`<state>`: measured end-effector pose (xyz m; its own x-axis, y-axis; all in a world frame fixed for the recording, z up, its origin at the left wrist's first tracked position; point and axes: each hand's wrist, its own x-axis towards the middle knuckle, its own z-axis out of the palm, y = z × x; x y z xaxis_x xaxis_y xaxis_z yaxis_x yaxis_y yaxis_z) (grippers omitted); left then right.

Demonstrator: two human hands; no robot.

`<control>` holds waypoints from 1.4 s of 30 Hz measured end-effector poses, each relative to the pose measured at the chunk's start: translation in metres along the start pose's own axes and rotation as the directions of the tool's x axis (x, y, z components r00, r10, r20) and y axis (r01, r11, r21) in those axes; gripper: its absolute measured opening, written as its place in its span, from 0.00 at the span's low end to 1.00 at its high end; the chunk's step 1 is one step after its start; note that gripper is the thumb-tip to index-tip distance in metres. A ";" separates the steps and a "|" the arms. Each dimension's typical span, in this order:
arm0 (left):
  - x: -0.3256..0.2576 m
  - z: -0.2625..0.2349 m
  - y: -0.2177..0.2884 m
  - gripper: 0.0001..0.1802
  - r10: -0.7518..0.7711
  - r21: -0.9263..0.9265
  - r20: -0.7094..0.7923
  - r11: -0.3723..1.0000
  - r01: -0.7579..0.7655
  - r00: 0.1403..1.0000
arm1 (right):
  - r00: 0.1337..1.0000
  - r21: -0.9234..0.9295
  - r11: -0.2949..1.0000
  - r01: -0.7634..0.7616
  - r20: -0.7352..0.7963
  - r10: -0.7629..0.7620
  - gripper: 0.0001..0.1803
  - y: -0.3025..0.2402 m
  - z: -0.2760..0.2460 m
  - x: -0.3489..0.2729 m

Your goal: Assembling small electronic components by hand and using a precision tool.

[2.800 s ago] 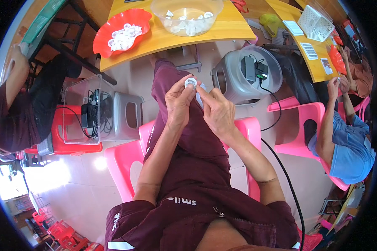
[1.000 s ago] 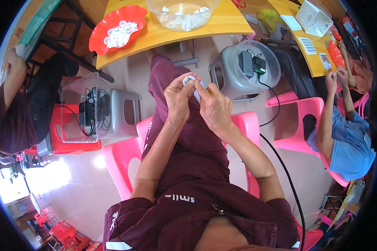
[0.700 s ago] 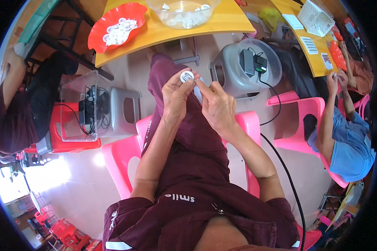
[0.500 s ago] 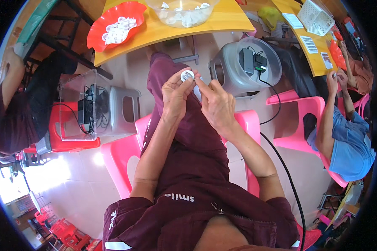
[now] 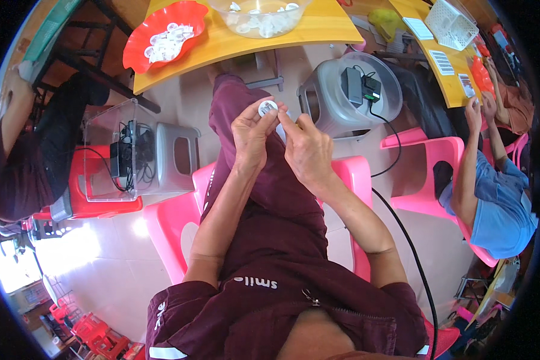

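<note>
A small round white part (image 5: 267, 108) is pinched in the fingertips of my left hand (image 5: 252, 132), held above my maroon-trousered knee. My right hand (image 5: 306, 147) is close beside it, its forefinger and thumb touching the part's right edge and a pale piece below it. Whether the right hand grips something of its own is hard to tell. On the yellow table (image 5: 234, 42) ahead, a red tray (image 5: 162, 39) holds several similar white parts, and a clear bowl (image 5: 261, 15) holds more.
A grey stool with a clear box of cables (image 5: 123, 156) stands to my left. A grey bin with a black charger (image 5: 351, 96) is to my right. I sit on a pink chair (image 5: 174, 222). People sit at the far left (image 5: 12, 156) and right (image 5: 492, 186).
My hands have lifted slightly toward the table, and the white part has turned in my left fingers. My right fingers stay against it.
</note>
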<state>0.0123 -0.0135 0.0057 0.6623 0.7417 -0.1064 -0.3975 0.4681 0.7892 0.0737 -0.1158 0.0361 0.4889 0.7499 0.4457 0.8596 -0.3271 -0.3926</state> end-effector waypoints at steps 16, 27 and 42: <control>0.000 -0.001 0.011 0.23 -0.096 -0.079 0.062 0.992 0.101 0.993 | 0.998 0.058 0.997 -0.060 0.016 0.060 0.16 0.007 -0.013 0.008; 0.001 -0.004 0.004 0.19 -0.094 -0.078 0.045 0.992 0.098 0.995 | 0.999 0.095 0.994 -0.047 0.012 0.046 0.15 0.005 -0.009 0.007; 0.000 -0.006 0.000 0.19 -0.038 -0.044 0.091 0.998 0.042 0.995 | 0.996 -0.092 0.992 0.081 -0.023 -0.083 0.20 0.006 -0.003 0.003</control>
<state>0.0086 -0.0108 0.0018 0.7318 0.6766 -0.0813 -0.3964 0.5196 0.7569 0.0809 -0.1170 0.0371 0.4189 0.7609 0.4956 0.9063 -0.3169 -0.2795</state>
